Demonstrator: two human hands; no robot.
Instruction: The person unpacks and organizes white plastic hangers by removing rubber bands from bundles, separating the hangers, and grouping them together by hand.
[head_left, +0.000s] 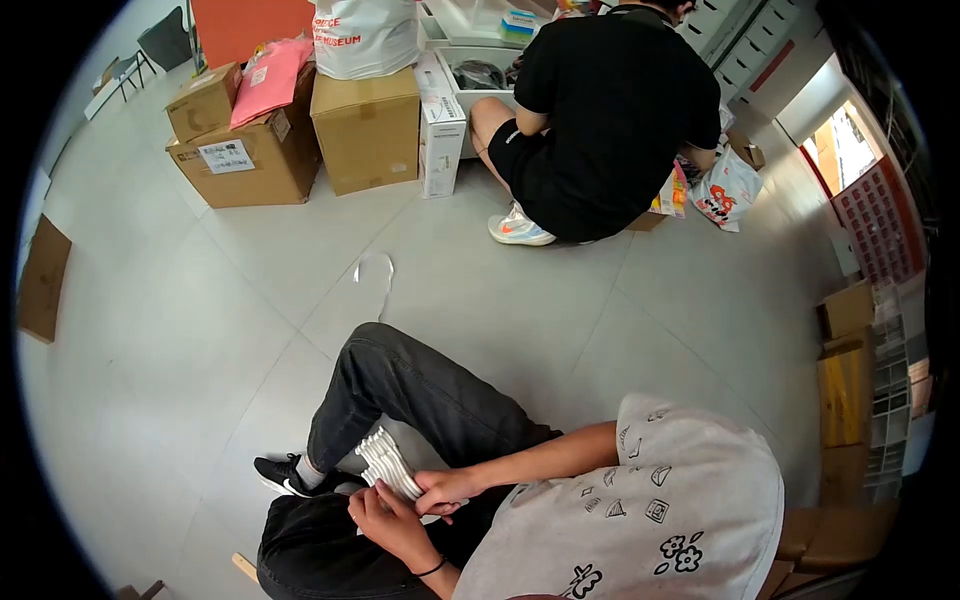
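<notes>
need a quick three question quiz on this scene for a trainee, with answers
1. True or false: the white bundle lies on the floor.
2. Whose wrist has the dark band, the left hand's or the right hand's?
3. The bag lettered MUSEUM stands on: a) a chair, b) a cardboard box, c) the floor.

Key: 1. False, both hands hold it. 2. The left hand's. 3. b.

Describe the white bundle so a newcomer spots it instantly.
Low in the picture, find the dark trousers with one raised knee. Below that knee, the left hand and right hand hold the white bundle. Unlike the single white strip on the floor, it is several slim pieces packed together.
</notes>
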